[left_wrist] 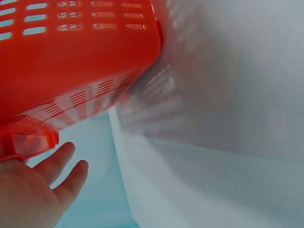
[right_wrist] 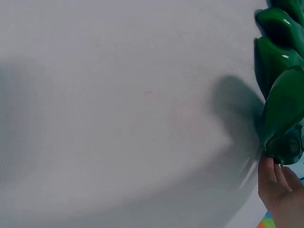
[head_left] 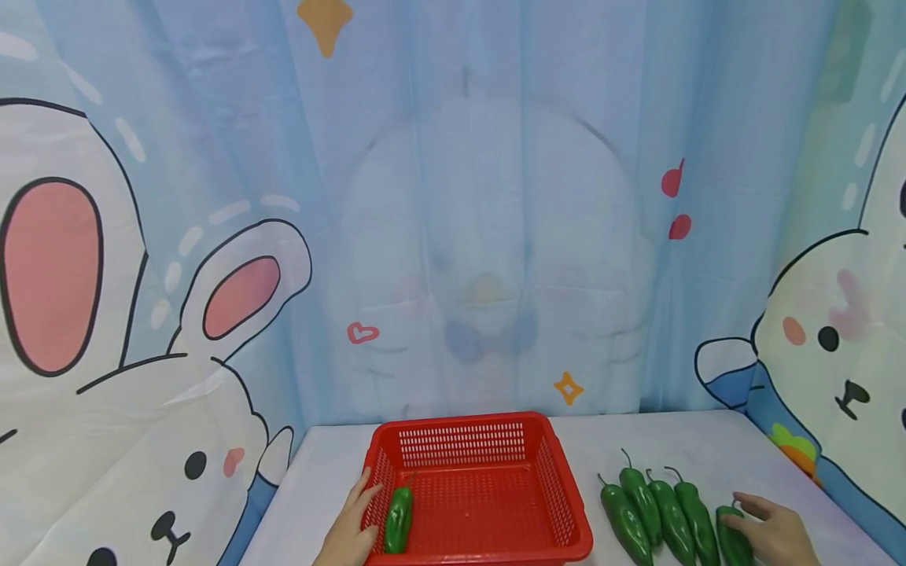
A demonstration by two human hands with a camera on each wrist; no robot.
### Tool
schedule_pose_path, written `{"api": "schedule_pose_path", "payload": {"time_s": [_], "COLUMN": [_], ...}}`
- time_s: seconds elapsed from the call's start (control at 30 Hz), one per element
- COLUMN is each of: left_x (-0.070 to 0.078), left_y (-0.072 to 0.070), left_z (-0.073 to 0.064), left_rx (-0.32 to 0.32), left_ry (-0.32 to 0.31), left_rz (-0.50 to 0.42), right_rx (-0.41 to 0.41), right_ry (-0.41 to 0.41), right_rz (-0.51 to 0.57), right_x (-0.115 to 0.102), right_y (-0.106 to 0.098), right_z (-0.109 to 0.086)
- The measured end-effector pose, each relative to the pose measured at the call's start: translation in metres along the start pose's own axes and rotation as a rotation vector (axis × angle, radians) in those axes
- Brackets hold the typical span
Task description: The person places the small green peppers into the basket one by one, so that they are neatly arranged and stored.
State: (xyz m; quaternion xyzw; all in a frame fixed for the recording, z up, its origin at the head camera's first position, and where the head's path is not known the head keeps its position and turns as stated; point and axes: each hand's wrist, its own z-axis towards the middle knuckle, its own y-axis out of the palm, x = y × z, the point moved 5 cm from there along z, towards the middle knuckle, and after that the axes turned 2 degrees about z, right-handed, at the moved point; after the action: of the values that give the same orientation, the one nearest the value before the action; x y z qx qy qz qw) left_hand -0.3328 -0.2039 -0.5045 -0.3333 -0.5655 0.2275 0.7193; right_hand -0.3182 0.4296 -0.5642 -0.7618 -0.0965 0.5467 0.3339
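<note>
A red plastic basket with slotted walls stands on the table, with one long green pepper lying inside along its left wall. My left hand rests at the basket's left rim. In the left wrist view, fingers of that hand stretch out loosely beside the rim. Several green peppers lie in a row to the right of the basket. My right hand pinches the rightmost green pepper near its stem end; its lower part is cut off by the head view's edge.
A white tabletop carries the basket and peppers. Behind it hangs a light blue curtain printed with cartoon rabbits, reaching down to the table's back edge. In the right wrist view, shadows fall on the white surface.
</note>
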Motion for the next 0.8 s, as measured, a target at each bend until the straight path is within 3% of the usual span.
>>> {"api": "schedule_pose_path", "payload": {"time_s": [0.2,0.4,0.8], "left_x": [-0.001,-0.0003,0.0009], "left_y": [-0.0001,0.0007,0.0005], "left_z": [0.0006,0.0014,0.0012], "left_rx": [0.006,-0.012,-0.009], "left_ry": [0.003,-0.013,-0.013], "left_rz": [0.016,0.0,0.011], "right_rx": [0.046,0.03,0.064], "right_ry": [0.081,0.145,0.091], "right_rz": [0.035,0.04,0.049], "right_x": [0.002,0.004,-0.0014], "right_y": [-0.0027,-0.0024,-0.0079], "right_z": [0.0012,-0.002,-0.0043]}}
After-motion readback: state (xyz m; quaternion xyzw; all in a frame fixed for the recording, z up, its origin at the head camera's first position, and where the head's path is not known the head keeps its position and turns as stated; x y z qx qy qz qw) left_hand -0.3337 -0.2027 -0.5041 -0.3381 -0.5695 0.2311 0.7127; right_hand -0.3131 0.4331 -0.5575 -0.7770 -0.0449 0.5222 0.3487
